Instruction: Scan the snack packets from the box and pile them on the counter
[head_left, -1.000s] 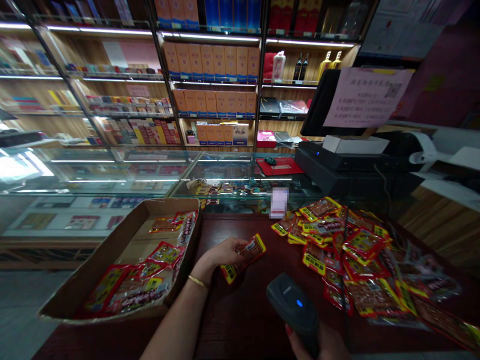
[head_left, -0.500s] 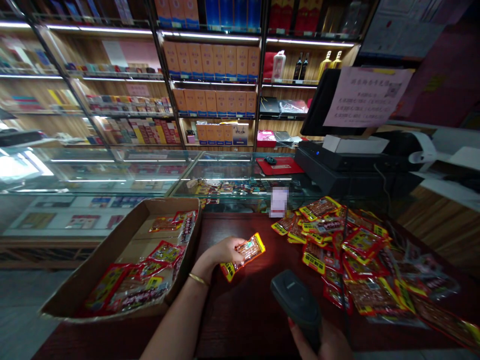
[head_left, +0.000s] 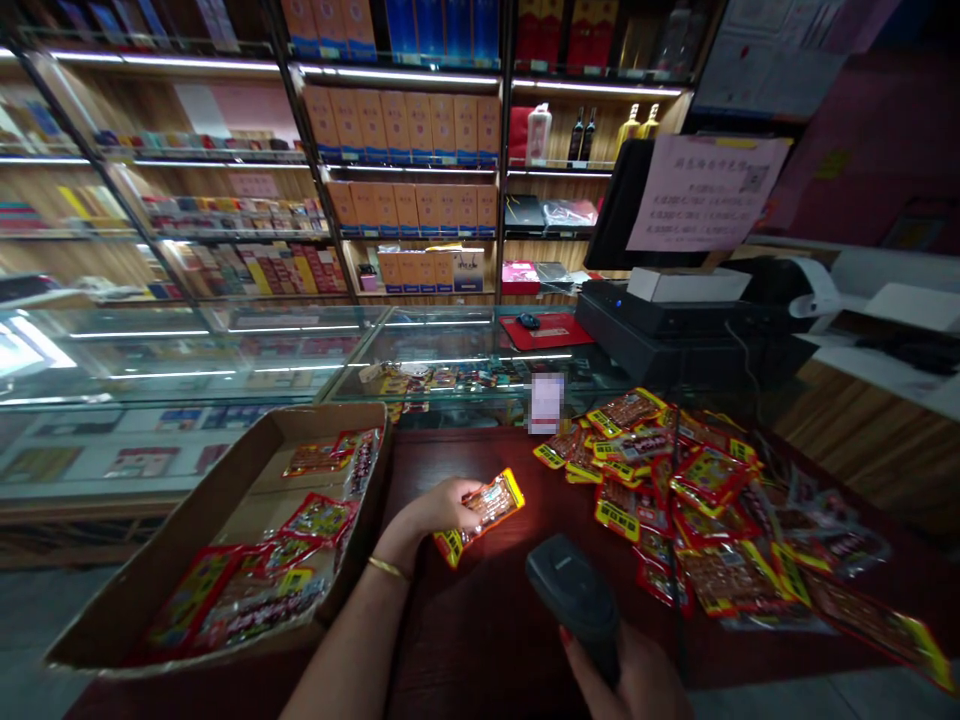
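Between the thumb and fingers of my left hand (head_left: 444,508) is a snack packet (head_left: 491,503), red and yellow with a clear window. It is held just over the dark red tabletop (head_left: 465,640), tilted up to the right. My right hand (head_left: 626,670) is wrapped round the handle of a black barcode scanner (head_left: 574,592), whose head points toward the packet. A patch of light falls on the packet and the table beside it. To the right lies a loose pile of similar snack packets (head_left: 712,480). On the left stands a shallow cardboard box (head_left: 97,625) with several packets inside.
Behind the table runs a glass display counter (head_left: 442,345). A monitor (head_left: 615,205) with a paper notice stands on a black cash drawer (head_left: 675,345) at the back right. A mouse (head_left: 528,321) rests on a red mat (head_left: 562,333). Shelves of boxes (head_left: 397,120) fill the back wall.
The whole view has shifted slightly, so things appear a little further left. Both hands keep their grip on the snack packet and the scanner; little else differs.
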